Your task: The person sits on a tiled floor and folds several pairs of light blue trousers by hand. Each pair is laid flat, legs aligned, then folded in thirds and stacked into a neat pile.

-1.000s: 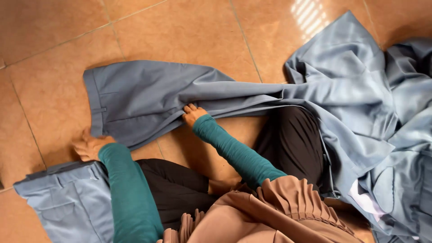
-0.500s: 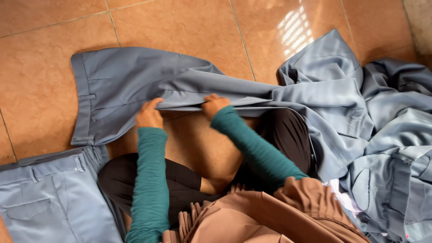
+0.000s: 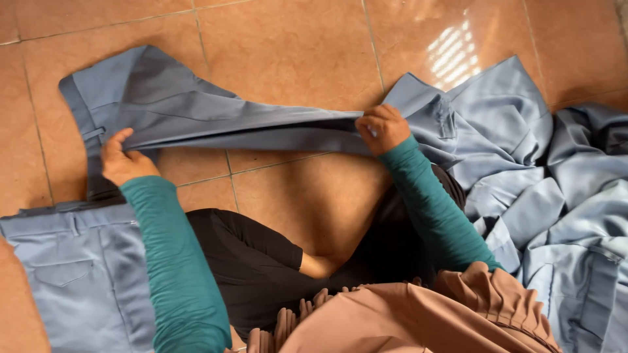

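Grey-blue trousers (image 3: pixel 196 111) stretched across tiled floor (image 3: pixel 288 46) between hands. Left hand (image 3: pixel 124 160) closed on waistband end near belt loop. Right hand (image 3: pixel 383 127) gripping folded leg edge, just beside heap of similar clothes (image 3: pixel 562 196).

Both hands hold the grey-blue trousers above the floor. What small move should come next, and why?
Probably lower the trousers flat onto the tiled floor. The left hand grips the waistband end and the right hand grips the legs, so the cloth hangs stretched and raised between them, with creases still showing.
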